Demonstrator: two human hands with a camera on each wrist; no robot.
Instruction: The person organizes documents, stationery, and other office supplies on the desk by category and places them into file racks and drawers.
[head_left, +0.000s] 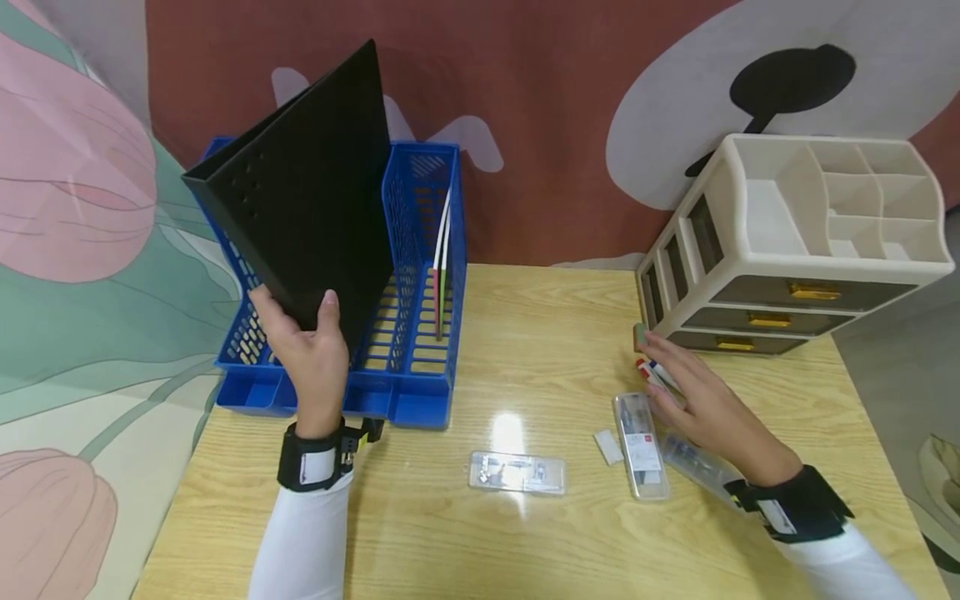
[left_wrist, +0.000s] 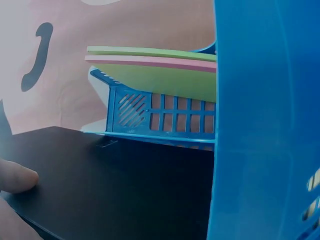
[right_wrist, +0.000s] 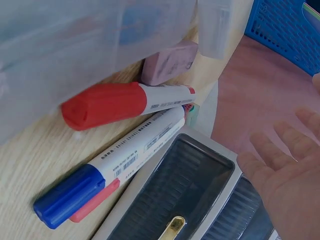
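My left hand point(head_left: 318, 371) grips a black file folder point(head_left: 322, 192) by its lower edge, thumb on the broad face. The folder stands tilted in the left part of a blue file rack point(head_left: 422, 410); its lower end is hidden by the hand and rack. On the right, my right hand point(head_left: 708, 408) reaches over several markers with fingers extended. A red-capped marker point(right_wrist: 105, 105) and a blue-capped marker point(right_wrist: 70, 200) lie beside each other in the right wrist view, with another red cap partly hidden beneath. The fingers there look apart from them.
A cream drawer organizer point(head_left: 742, 242) stands at the back right, a small green block point(head_left: 639, 337) by its corner. Clear cases point(head_left: 517, 473) and a white eraser point(head_left: 607, 447) lie on the wooden table point(head_left: 540, 333). Thin pink and green folders point(left_wrist: 150, 62) stand in the rack's right slot.
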